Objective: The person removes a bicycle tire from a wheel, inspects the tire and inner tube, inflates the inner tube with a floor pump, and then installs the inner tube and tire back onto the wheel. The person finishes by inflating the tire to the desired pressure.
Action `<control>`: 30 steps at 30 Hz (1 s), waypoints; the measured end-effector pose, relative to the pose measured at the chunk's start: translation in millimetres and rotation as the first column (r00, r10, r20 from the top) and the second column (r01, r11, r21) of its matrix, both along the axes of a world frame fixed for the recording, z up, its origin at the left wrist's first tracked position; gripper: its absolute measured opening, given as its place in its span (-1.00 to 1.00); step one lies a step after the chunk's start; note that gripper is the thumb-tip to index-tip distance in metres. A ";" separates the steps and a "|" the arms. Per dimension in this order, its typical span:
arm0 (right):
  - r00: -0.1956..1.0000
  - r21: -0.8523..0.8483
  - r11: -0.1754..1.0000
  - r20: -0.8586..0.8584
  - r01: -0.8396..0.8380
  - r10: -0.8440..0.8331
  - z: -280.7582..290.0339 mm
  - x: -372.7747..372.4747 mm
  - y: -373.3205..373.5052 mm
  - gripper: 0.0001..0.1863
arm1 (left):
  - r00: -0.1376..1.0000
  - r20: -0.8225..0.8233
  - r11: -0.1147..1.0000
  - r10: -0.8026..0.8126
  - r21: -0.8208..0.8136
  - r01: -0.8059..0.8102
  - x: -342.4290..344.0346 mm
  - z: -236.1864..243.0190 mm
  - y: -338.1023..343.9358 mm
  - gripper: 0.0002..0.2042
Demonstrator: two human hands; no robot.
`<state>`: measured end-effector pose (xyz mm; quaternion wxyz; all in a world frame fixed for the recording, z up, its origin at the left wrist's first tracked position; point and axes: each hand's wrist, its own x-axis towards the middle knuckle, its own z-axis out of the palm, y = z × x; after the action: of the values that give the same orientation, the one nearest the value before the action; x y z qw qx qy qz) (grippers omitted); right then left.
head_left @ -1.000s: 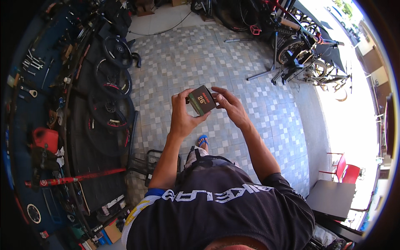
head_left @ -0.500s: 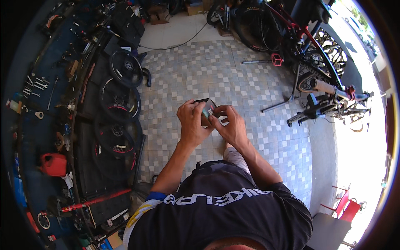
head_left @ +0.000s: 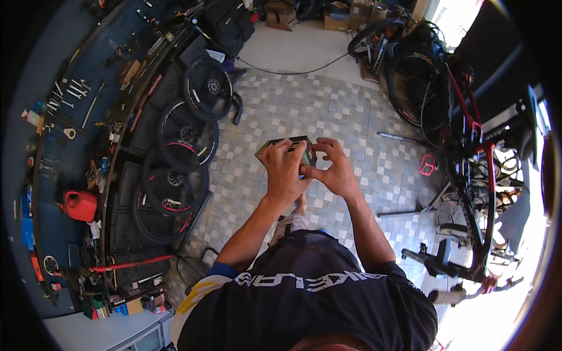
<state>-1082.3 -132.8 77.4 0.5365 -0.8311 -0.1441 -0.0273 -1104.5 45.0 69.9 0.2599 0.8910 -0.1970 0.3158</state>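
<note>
I hold a small dark cardboard box in front of my chest, above the tiled floor. My left hand is wrapped round it from the left, fingers over its top face. At the box's right end, my right hand grips with thumb and forefinger, the thumb low on the side and the bent forefinger near the upper corner. Part of the box sticks out to the left past my left fingers. What is inside it cannot be seen.
Several bicycle wheels lean against dark cabinets on the left, beside a workbench with wrenches and a red jug. A red and black bicycle stands at the right on a stand. Cardboard boxes sit at the back.
My view has turned to the right, so the wheels and bicycle sit elsewhere in the picture. The box has been tilted and turned in my hands, its left end now showing beyond my left fingers.
</note>
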 end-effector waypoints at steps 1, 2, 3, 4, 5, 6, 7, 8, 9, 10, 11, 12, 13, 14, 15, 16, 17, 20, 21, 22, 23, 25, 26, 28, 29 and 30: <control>0.997 0.025 1.000 -0.080 -0.017 0.018 -0.6 22.8 5.0 -0.36 | 1.000 -0.005 1.000 0.022 0.007 -0.022 20.1 -0.3 3.2 -0.12; 0.987 0.050 0.998 -0.159 -0.028 0.036 0.6 45.4 10.7 -0.38 | 0.999 -0.009 0.999 0.042 0.013 -0.042 41.2 -1.6 7.5 -0.12; 0.971 0.073 0.997 -0.235 -0.035 0.051 0.6 68.2 16.3 -0.39 | 0.999 -0.050 1.000 0.002 -0.013 -0.002 63.5 -4.3 14.4 -0.12; 0.994 0.010 0.999 -0.095 -0.045 0.046 -5.5 87.9 21.4 -0.42 | 0.995 -0.089 0.998 -0.040 -0.047 0.036 85.1 -5.7 23.8 -0.12; 0.993 0.003 0.997 -0.085 -0.075 0.075 -9.2 107.9 23.0 -0.42 | 0.988 -0.125 0.994 -0.085 -0.083 0.075 107.3 -5.8 34.3 -0.12; 0.992 -0.005 0.995 -0.075 -0.103 0.102 -11.1 128.3 22.2 -0.42 | 0.958 -0.217 0.977 -0.189 -0.135 0.162 131.0 -4.2 49.2 -0.10; 0.990 -0.022 0.991 -0.061 -0.132 0.130 -7.6 155.2 18.9 -0.42 | 0.910 -0.292 0.949 -0.293 -0.201 0.241 160.2 1.9 66.8 -0.08; 0.979 -0.082 0.976 0.009 -0.204 0.205 1.4 180.3 15.6 -0.41 | 0.847 -0.360 0.914 -0.391 -0.265 0.309 184.1 8.6 83.6 -0.06; 0.961 -0.066 0.960 -0.063 -0.272 0.268 12.6 200.1 11.7 -0.42 | 0.750 -0.468 0.882 -0.467 -0.309 0.356 207.2 9.3 97.1 -0.03; 0.936 -0.038 0.940 -0.121 -0.338 0.331 30.7 219.7 13.2 -0.42 | 0.639 -0.561 0.851 -0.525 -0.345 0.397 235.4 7.8 114.5 -0.01; 0.902 -0.005 0.917 -0.181 -0.399 0.392 46.5 239.5 15.2 -0.43 | 0.509 -0.643 0.817 -0.572 -0.387 0.428 261.7 3.7 127.1 0.01; 0.849 0.013 0.865 -0.186 -0.501 0.495 57.6 264.9 19.4 -0.38 | 0.167 -0.633 0.648 -0.756 -0.689 0.324 291.1 -4.0 136.3 0.01; 0.837 0.042 0.851 -0.165 -0.523 0.522 62.6 280.4 24.2 -0.37 | 0.049 -0.590 0.579 -0.806 -0.767 0.276 308.6 -15.3 139.1 -0.04; 0.824 0.068 0.835 -0.137 -0.546 0.550 67.3 300.9 30.5 -0.35 | -0.061 -0.533 0.510 -0.844 -0.832 0.219 327.9 -21.8 139.8 -0.09; 0.809 0.095 0.815 -0.107 -0.571 0.579 71.8 321.4 37.1 -0.32 | -0.164 -0.463 0.442 -0.871 -0.884 0.149 345.1 -28.5 141.1 -0.14; 0.806 0.087 0.810 -0.084 -0.580 0.586 76.4 342.4 37.3 -0.31 | -0.111 -0.369 0.353 -0.923 -0.925 0.142 361.0 -15.7 131.9 -0.16; 0.821 0.086 0.824 -0.078 -0.560 0.566 75.8 364.0 38.1 -0.33 | -0.102 -0.384 0.366 -0.918 -0.917 0.157 384.0 -11.5 132.0 -0.17; 0.865 0.075 0.865 -0.040 -0.497 0.500 67.1 428.6 47.1 -0.44 | -0.022 -0.444 0.433 -0.896 -0.882 0.186 448.7 -12.9 143.2 -0.25; 0.892 -0.001 0.892 0.035 -0.451 0.451 59.2 451.8 51.1 -0.46 | -0.003 -0.416 0.415 -0.910 -0.908 0.053 464.8 -15.2 146.7 -0.26; 0.909 -0.074 0.916 0.115 -0.393 0.400 49.0 477.6 55.1 -0.49 | 0.017 -0.386 0.384 -0.922 -0.920 -0.077 480.7 -18.1 147.4 -0.28; 0.915 -0.140 0.934 0.200 -0.328 0.351 42.0 503.3 58.2 -0.51 | 0.043 -0.359 0.343 -0.932 -0.917 -0.205 498.6 -20.1 147.6 -0.29; 0.921 -0.119 0.965 0.290 -0.235 0.261 32.0 552.4 69.4 -0.56 | 0.159 -0.344 0.309 -0.925 -0.928 -0.208 540.9 -24.3 146.1 -0.34; 0.927 -0.107 0.973 0.298 -0.203 0.226 25.4 574.3 75.2 -0.57 | 0.222 -0.360 0.313 -0.906 -0.924 -0.220 561.0 -27.5 147.4 -0.35; 0.897 -0.155 0.985 0.422 -0.076 0.136 2.2 627.1 80.7 -0.59 | 0.369 -0.357 0.273 -0.858 -0.926 -0.260 607.5 -37.6 147.8 -0.39; 0.888 -0.158 0.986 0.443 -0.061 0.126 1.0 654.7 89.5 -0.58 | 0.468 -0.323 0.194 -0.822 -0.933 -0.303 634.8 -40.8 150.0 -0.40; 0.879 -0.161 0.986 0.462 -0.044 0.115 0.4 677.0 102.2 -0.57 | 0.562 -0.291 0.109 -0.774 -0.936 -0.335 657.8 -44.6 150.9 -0.41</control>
<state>-405.2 -30.6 77.8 0.4242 -0.8299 -0.3054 -0.1952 -446.7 195.9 25.3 0.8723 0.4745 0.0341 -0.1133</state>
